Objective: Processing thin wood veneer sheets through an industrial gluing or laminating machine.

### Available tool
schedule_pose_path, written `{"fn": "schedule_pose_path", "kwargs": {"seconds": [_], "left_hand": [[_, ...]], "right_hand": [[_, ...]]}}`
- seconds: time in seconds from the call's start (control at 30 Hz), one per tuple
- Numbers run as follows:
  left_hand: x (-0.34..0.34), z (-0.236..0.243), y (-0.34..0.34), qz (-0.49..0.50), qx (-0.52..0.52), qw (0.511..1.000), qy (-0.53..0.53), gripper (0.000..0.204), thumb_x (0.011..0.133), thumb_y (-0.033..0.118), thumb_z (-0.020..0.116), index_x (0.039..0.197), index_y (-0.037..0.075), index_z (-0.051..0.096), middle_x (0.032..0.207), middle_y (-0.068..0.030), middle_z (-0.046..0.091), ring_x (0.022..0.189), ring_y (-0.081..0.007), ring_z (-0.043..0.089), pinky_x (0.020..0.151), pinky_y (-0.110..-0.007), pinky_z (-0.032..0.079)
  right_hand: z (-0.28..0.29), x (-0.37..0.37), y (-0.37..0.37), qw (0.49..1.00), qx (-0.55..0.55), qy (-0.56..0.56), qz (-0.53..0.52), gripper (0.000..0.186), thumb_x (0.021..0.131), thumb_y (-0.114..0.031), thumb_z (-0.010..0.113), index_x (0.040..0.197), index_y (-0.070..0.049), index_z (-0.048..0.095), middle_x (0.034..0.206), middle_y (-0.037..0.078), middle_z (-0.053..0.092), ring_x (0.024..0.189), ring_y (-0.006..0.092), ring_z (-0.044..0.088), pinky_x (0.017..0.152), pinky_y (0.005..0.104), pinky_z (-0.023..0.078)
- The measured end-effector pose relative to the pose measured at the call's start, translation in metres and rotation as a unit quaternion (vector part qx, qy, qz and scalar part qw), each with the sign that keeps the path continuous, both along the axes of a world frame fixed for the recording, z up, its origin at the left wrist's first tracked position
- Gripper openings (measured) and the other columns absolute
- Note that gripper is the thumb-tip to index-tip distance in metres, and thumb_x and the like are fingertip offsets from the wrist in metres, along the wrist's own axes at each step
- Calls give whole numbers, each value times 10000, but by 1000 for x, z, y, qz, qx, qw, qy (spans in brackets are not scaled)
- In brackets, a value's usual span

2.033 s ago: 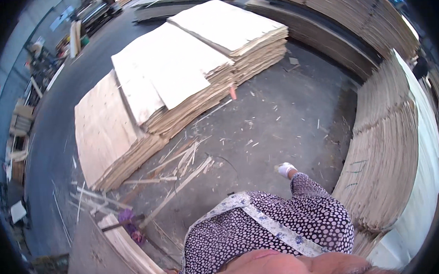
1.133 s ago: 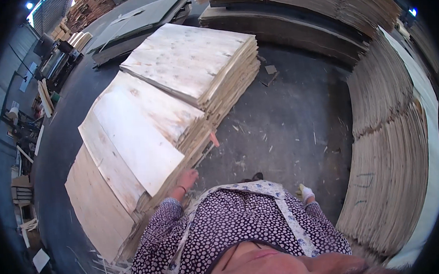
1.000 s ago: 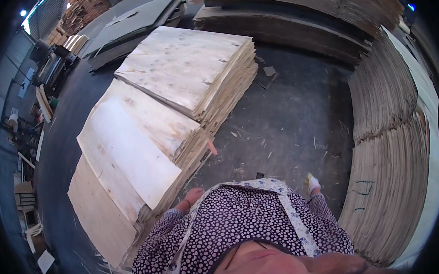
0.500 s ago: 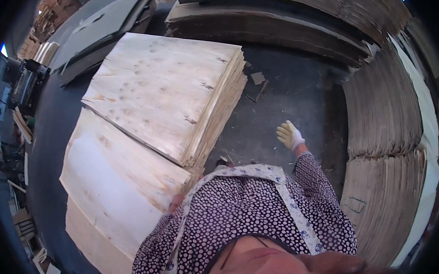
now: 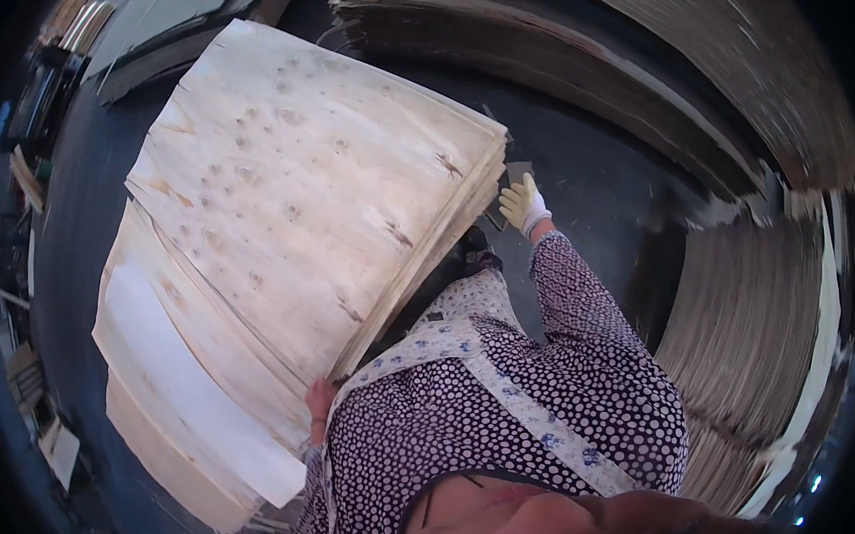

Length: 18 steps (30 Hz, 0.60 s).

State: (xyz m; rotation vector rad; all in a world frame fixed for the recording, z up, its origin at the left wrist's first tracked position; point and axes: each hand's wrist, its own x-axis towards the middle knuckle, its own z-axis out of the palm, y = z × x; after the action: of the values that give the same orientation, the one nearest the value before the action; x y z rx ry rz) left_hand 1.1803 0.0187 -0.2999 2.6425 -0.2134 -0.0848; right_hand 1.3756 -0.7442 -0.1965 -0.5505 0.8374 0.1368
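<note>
A tall stack of pale wood veneer sheets (image 5: 286,158), knotted and split in places, stands in front of me to the left. Beside its near-left edge lies a second, lower pile of veneer sheets (image 5: 179,328) with a whitish patch on top. My bare left hand (image 5: 320,400) is at the near corner of the tall stack, by the sheet edges; how its fingers close there is too small to make out. In a pale yellow and white glove, my right hand (image 5: 524,207) is next to the stack's far right corner, fingers apart, holding nothing.
Long stacks of thin brown sheets (image 5: 534,78) stand at the far side. More sheet stacks (image 5: 749,318) line the right. Grey boards (image 5: 159,34) lie at the far left. A small scrap (image 5: 519,171) is on the dark floor (image 5: 588,201) near my right hand.
My body has turned and leaned nearer the tall stack. My right hand has moved left, up to the stack's right corner. My left hand now shows more fully at the near corner.
</note>
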Motion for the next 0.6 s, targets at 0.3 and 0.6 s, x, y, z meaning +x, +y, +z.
{"fn": "schedule_pose_path", "kwargs": {"seconds": [0.3,0.6], "left_hand": [[-36,126,-261,362,-156,797,457,320,996,280,569,1184,26,622,918,-77,687,748,-144,637,646,-286,525],[187,168,-483,187,-271,870,367,595,899,267,717,1384,14,481,1062,-96,665,938,-192,640,815,-318,533]], "right_hand": [[-110,100,-108,985,-65,157,23,804,915,-761,319,1459,-177,413,1470,47,488,1363,227,410,1098,438,284],[-43,106,-81,995,89,15,53,635,892,-667,525,1269,-159,586,1148,48,643,1121,247,586,942,524,475]]}}
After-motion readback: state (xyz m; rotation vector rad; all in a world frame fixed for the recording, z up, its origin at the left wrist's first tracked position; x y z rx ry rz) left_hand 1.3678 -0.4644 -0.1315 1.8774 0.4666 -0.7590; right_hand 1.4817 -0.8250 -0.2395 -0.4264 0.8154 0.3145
